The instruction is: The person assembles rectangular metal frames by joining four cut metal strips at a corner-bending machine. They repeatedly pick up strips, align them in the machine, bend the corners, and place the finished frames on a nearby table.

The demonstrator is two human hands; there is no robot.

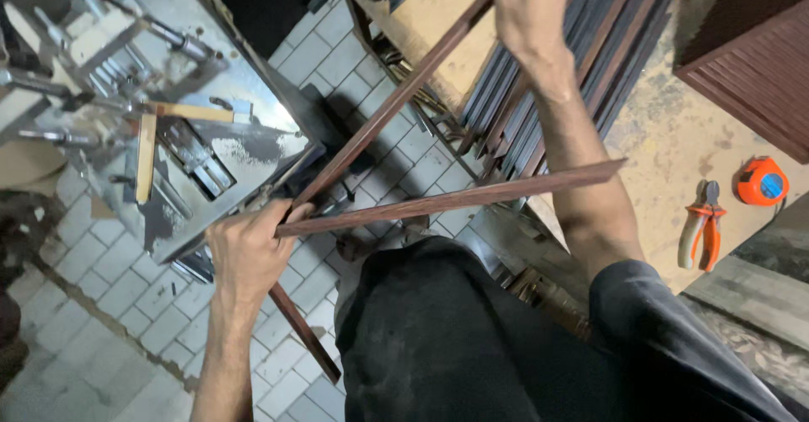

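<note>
While the left hand (246,253) closes its fingers around the meeting ends of two dark brown wooden strips, the right hand (524,5) is raised well above it, gripping the far end of the longer strip (396,100); its fingertips run out of view at the top, so I cannot tell exactly how they wrap. That long strip slants from the right hand down through the left fist and on toward the tiled floor (126,304) below it. The second strip (455,198), with a mitred tip, juts out from the left hand to the right, crossing in front of the right forearm.

Just beyond the left hand stands a metal machine (219,118) with clamps and a light wooden piece lying on its bed. Under the right hand lies a stack of dark strips (539,76) on a workbench (674,135). Farther right of the right arm, well apart from both hands, rest orange-handled pliers (701,232) and an orange tape measure (763,182).

Judging by this, the work looks early: the two strips form a corner only by hand, nothing appears fastened, and the many stacked strips seem untouched.
</note>
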